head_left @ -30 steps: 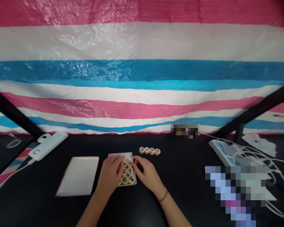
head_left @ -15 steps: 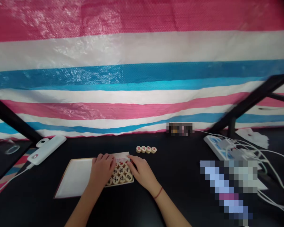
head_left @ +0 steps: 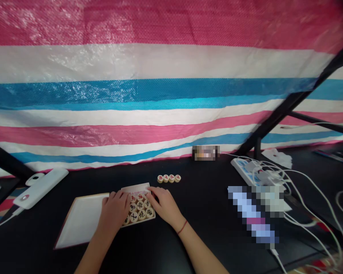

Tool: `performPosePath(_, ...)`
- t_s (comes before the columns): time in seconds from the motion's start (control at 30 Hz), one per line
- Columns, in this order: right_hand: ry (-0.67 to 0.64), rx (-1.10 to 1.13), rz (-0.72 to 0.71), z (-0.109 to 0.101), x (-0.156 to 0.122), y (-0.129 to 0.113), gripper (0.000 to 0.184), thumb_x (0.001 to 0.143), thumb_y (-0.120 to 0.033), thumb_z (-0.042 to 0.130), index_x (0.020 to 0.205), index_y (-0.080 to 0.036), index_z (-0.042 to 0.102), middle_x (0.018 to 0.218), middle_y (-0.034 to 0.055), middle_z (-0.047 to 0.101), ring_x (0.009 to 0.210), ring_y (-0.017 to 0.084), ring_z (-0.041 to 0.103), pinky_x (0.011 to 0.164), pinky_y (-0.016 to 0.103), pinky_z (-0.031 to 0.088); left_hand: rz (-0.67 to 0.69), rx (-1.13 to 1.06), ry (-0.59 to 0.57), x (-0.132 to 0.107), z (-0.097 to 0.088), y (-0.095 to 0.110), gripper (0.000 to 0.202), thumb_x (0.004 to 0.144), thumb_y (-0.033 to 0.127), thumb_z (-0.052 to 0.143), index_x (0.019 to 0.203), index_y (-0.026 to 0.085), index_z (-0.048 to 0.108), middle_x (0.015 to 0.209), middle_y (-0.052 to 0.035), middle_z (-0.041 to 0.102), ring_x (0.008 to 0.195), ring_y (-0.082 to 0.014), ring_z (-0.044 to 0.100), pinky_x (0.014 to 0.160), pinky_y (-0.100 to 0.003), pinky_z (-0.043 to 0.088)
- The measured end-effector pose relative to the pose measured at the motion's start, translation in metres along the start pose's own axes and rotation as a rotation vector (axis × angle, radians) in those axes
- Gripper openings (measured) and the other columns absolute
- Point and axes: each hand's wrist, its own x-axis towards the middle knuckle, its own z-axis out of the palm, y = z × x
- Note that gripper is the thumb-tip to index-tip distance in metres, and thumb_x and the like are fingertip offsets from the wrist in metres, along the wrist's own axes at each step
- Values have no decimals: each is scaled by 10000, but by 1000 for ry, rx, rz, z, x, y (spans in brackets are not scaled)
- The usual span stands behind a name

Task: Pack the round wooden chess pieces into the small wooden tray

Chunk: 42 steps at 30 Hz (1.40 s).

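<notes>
The shallow tray of xiangqi pieces (head_left: 142,221) is sliding left now, the left hand (head_left: 112,213) and right hand (head_left: 165,205) carrying it along, and it's closing the gap to the white rectangular tray (head_left: 80,222), the left hand covering where they meet!

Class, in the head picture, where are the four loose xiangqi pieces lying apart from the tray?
In the head view, the four xiangqi pieces lie in a row on the black table, just beyond the tray of pieces.

We face a crinkled tarpaulin (head_left: 171,91) striped pink, white and blue behind the black desk (head_left: 205,243), with dark metal struts (head_left: 291,102) slanting up at either side.
</notes>
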Motion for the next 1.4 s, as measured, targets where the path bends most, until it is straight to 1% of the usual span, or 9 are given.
performPosePath(0.27,-18,4,27,-1,1,-1,295,979,-370,448,1143,-217,639,860,24,680,803,188,614,730,296,354,10,-70,-1,2,4,-4,326,917,211,375,1010,164,683,1098,-116,679,970,-282,578,801,-392,426)
performPosePath(0.5,-18,15,26,0,1,-1,288,974,-364,457,1141,-219,643,875,31,686,839,196,619,755,295,371,-21,-126,-50,2,2,-8,324,923,241,360,1044,185,655,1045,-90,693,989,-286,586,823,-426,410)
performPosePath(0.67,-17,21,25,0,1,2,308,976,-384,448,1138,-219,652,858,30,686,829,188,620,760,292,385,7,-257,5,2,10,-17,301,908,297,399,1038,226,662,1074,-79,667,1007,-267,592,844,-421,420)
performPosePath(0.73,11,65,25,-2,0,2,312,980,-374,435,1149,-214,643,844,23,681,805,173,620,757,286,399,18,-336,61,3,10,-20,291,898,326,420,1025,234,665,1047,-74,670,988,-264,596,851,-427,431)
performPosePath(0.87,196,126,-55,-6,-3,-7,281,925,-336,515,1130,-179,625,828,37,663,784,182,605,751,301,429,58,-628,226,2,2,-12,306,896,400,438,1047,225,637,1063,-76,662,1006,-252,598,905,-424,455)
performPosePath(0.97,213,112,-237,-6,-7,-20,311,866,-353,603,1138,-203,615,946,63,687,851,207,612,779,329,442,6,-894,168,-4,-4,6,321,881,457,488,1072,225,600,996,-57,680,879,-214,647,814,-366,528)
performPosePath(1.07,209,130,-334,-4,-10,-28,294,915,-348,557,1175,-216,591,1033,76,697,907,201,630,800,326,459,-7,-1089,121,-9,-4,22,308,861,464,520,1031,219,595,929,-40,693,828,-198,673,761,-327,554)
performPosePath(1.27,248,125,-286,-3,-7,-19,226,926,-349,568,1089,-205,626,1008,73,704,932,202,637,825,331,479,-79,-1111,236,-5,0,25,273,819,459,565,906,221,666,890,-30,711,802,-199,676,745,-318,558)
performPosePath(1.4,352,99,-96,-10,-4,-3,202,893,-299,586,1054,-197,654,1015,92,660,962,216,614,862,344,492,-205,-1146,273,-1,6,19,338,786,483,593,961,200,653,919,-49,698,805,-201,668,737,-322,558)
